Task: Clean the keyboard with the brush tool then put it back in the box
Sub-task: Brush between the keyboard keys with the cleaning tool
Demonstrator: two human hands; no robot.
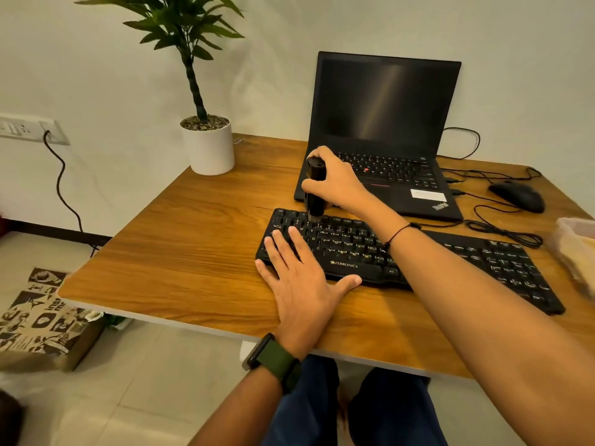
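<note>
A black keyboard lies across the wooden desk, in front of the laptop. My right hand grips a black brush tool upright, its bristles touching the keys at the keyboard's far left top rows. My left hand lies flat with straight fingers on the keyboard's near left corner, the thumb along its front edge. A translucent plastic box sits at the desk's right edge, partly cut off by the frame.
An open black laptop stands behind the keyboard. A black mouse and cables lie to the right. A potted plant occupies the far left corner. A patterned box stands on the floor to the left.
</note>
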